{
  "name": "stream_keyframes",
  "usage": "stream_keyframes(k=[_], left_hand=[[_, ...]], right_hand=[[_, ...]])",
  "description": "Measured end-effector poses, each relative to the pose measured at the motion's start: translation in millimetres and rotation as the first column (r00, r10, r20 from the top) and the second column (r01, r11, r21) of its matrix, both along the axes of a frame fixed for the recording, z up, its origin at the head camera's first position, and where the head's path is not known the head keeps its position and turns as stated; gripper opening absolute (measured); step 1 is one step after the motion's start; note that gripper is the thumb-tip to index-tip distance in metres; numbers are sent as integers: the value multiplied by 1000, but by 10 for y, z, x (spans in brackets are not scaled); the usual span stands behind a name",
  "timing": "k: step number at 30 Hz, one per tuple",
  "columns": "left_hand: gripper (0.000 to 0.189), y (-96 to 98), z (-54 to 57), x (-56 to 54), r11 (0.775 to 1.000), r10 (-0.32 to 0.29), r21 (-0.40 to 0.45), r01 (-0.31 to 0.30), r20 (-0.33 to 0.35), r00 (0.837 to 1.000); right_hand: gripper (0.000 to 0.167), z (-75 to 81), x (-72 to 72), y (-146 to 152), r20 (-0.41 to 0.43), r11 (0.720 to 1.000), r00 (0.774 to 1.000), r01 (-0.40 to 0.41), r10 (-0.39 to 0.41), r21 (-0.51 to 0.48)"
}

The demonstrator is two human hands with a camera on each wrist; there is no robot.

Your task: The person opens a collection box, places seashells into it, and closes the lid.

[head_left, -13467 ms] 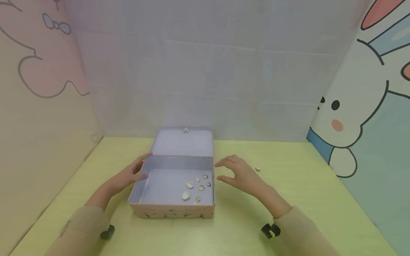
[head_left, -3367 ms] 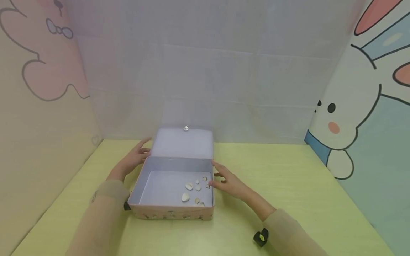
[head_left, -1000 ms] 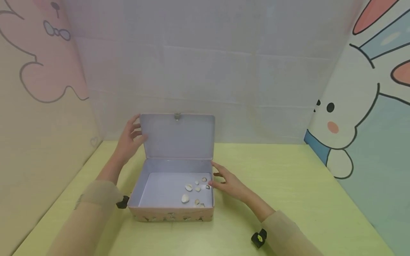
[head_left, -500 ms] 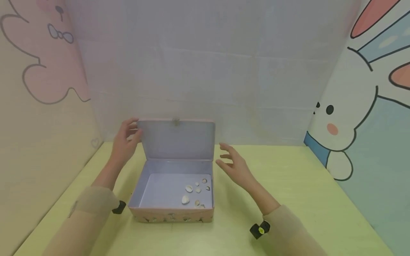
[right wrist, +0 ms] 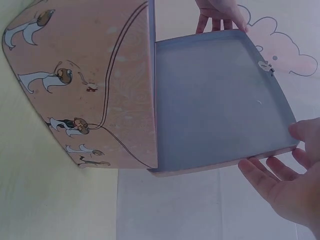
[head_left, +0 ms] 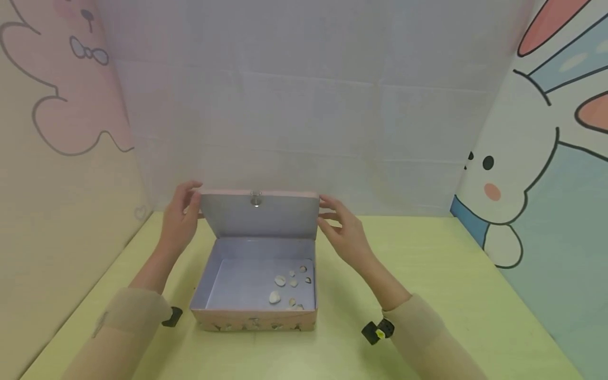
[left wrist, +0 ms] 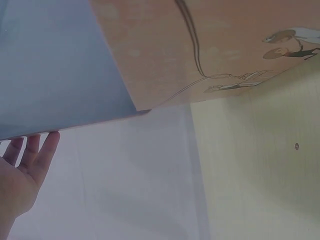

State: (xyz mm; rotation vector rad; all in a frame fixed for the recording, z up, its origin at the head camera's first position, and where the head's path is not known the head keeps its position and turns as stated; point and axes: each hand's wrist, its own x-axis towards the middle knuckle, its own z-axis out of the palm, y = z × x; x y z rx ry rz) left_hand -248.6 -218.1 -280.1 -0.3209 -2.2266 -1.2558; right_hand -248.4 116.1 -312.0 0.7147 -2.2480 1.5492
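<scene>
A pink hinged tin box (head_left: 254, 320) with a pale lavender inside stands on the table. Its lid (head_left: 261, 217) tilts forward over the back part, a metal clasp (head_left: 256, 198) at its front edge. My left hand (head_left: 179, 219) holds the lid's left edge near the front corner. At the opposite edge my right hand (head_left: 349, 238) grips the lid; in the right wrist view that hand (right wrist: 290, 187) has its thumb at the inner side and fingers along the outside. Several small seashells (head_left: 275, 297) lie on the right half of the box floor.
The pale yellow table (head_left: 427, 279) extends on both sides of the box. A white sheet (head_left: 304, 105) hangs behind, and panels with a cartoon bear and a cartoon rabbit (head_left: 508, 184) flank it. A tiny dark spot (left wrist: 296, 146) shows on the table left of the box.
The lid, earlier leaning far back, has swung up and now tips forward. My left hand came along with it; my right hand left the box's side wall and took the lid's right edge.
</scene>
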Motion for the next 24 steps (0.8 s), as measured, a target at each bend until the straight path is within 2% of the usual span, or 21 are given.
stream_keyframes(k=[3,5,10,12,18,24], left_hand=[[35,4,2,45,1000,24,-14,-24,12,1000],[35,-33,-45,27,999,34,-8,-33,19,999],[32,-154,-275,-87,997,56,44,-55,-22,998],[29,-163,-328,-82,996,68,59,-64,-55,996],[26,-152,-383,-3,996,57,78,-47,-125,990],[24,-161,-391,63,998,23,67,-12,-160,987]], right_hand=[[43,-2,-14,-19,-33,998,998,49,-48,32],[42,-15,-27,-33,-55,997,996,68,-66,43],[37,-66,-41,-64,-91,996,993,81,-77,46],[33,-80,-35,-72,-99,995,992,87,-82,47],[23,-131,-17,-73,-126,997,990,67,-61,48],[21,-180,-4,-67,-179,993,982,78,-61,89]])
